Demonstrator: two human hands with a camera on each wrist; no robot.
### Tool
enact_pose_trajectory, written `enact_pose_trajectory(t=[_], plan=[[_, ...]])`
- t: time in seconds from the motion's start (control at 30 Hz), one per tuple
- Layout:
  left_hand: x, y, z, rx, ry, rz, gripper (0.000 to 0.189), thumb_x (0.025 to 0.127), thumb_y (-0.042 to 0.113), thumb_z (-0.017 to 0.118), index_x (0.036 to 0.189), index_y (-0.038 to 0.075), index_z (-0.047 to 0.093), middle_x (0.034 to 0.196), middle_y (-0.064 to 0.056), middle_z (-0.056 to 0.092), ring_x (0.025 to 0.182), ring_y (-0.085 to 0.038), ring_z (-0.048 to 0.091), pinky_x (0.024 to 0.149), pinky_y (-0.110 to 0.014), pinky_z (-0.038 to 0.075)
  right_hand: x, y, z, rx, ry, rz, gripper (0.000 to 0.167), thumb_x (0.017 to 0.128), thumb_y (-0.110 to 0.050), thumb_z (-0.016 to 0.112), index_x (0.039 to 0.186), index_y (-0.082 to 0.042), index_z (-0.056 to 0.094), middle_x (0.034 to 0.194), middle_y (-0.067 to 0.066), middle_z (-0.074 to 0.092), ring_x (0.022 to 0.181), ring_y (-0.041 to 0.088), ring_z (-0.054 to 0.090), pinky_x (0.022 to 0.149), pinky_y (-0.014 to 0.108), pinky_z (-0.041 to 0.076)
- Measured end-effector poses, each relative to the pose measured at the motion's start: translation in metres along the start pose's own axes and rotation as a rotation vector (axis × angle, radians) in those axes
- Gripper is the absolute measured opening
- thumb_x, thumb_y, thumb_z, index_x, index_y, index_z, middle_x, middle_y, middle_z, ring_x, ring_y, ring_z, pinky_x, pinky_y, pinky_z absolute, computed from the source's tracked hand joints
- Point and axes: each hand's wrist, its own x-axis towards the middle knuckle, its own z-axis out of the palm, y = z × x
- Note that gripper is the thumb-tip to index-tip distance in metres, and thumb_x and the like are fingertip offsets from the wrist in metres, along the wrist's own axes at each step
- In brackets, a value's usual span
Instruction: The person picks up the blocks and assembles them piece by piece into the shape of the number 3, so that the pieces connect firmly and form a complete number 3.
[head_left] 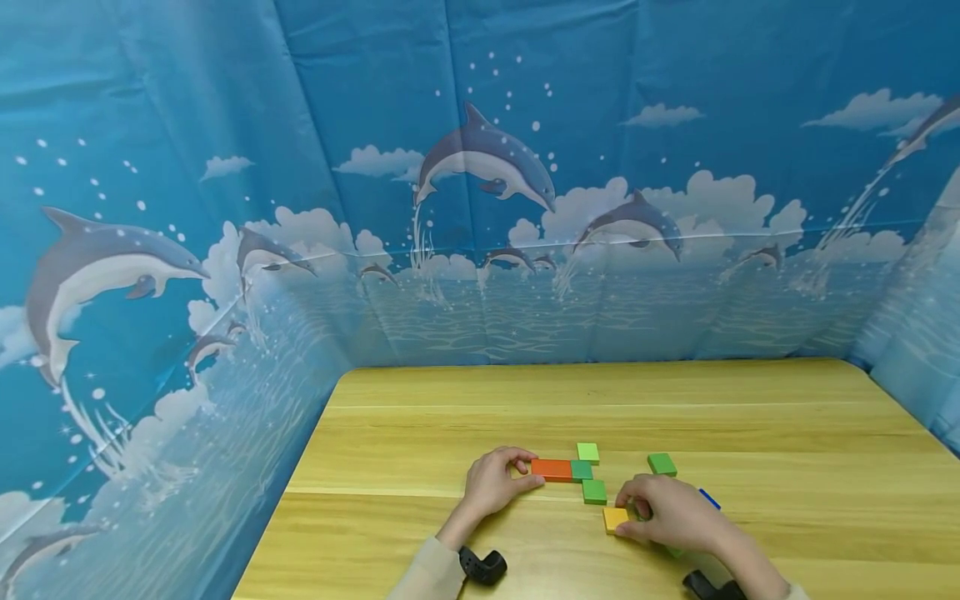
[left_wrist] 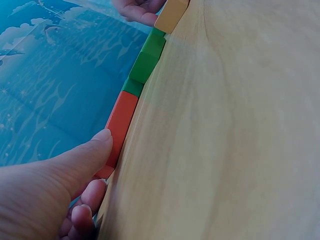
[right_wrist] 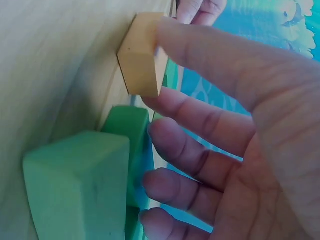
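Observation:
My left hand (head_left: 495,482) holds the left end of an orange-red rectangular block (head_left: 552,471), its thumb (left_wrist: 102,142) on the near side. A dark green block (head_left: 581,471) adjoins the red one's right end. Above and below that end lie a light green square block (head_left: 588,452) and a green square block (head_left: 594,492). To the right, my right hand (head_left: 671,508) pinches a yellow square block (head_left: 615,521) between thumb and index finger. In the right wrist view the yellow block (right_wrist: 140,60) stands near green blocks (right_wrist: 75,180), the other fingers spread beside them.
Beyond the right hand lie another green block (head_left: 662,464) and a blue piece (head_left: 709,499), partly covered by that hand. The wooden table (head_left: 450,400) meets a dolphin-print curtain (head_left: 480,317) at its back and left. Black wrist devices (head_left: 483,567) sit on both wrists.

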Motion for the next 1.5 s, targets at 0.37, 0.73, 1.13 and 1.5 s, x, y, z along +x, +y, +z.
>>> enact_pose_trajectory(t=[0.37,0.73,1.13,1.5], plan=[[0.0,0.0,0.0,-0.009,0.011,0.011,0.033,0.08,0.046,0.073,0.106,0.025,0.071,0.08,0.018,0.057,0.052,0.0,0.039,0.052,-0.021,0.032,-0.004,0.0,0.001,-0.038,0.007,-0.015,0.029,0.078,-0.044,0.076,0.092,-0.02,0.067,0.067,-0.014,0.045,0.057,0.0,0.039,0.052,0.023,0.034],[0.0,0.0,0.0,-0.014,0.003,0.016,0.034,0.081,0.047,0.072,0.106,0.025,0.071,0.08,0.018,0.057,0.052,0.0,0.038,0.052,-0.02,0.03,-0.001,-0.006,0.007,-0.06,0.05,0.002,0.032,0.075,-0.052,0.074,0.087,-0.023,0.067,0.063,-0.014,0.042,0.054,-0.001,0.037,0.051,0.023,0.032],[0.0,0.001,0.0,-0.011,0.018,0.033,0.034,0.081,0.047,0.072,0.106,0.023,0.071,0.08,0.018,0.057,0.051,0.0,0.037,0.048,-0.021,0.03,0.002,-0.013,0.011,-0.114,0.089,0.043,0.034,0.073,-0.056,0.073,0.08,-0.025,0.063,0.062,-0.013,0.04,0.054,0.0,0.035,0.051,0.023,0.03],[0.0,0.0,-0.001,-0.005,0.015,0.035,0.034,0.081,0.045,0.072,0.106,0.024,0.071,0.08,0.017,0.057,0.051,0.0,0.038,0.049,-0.02,0.03,0.004,-0.014,0.014,-0.141,0.125,0.053,0.036,0.072,-0.058,0.073,0.077,-0.025,0.061,0.061,-0.014,0.039,0.054,0.0,0.035,0.049,0.023,0.029]])
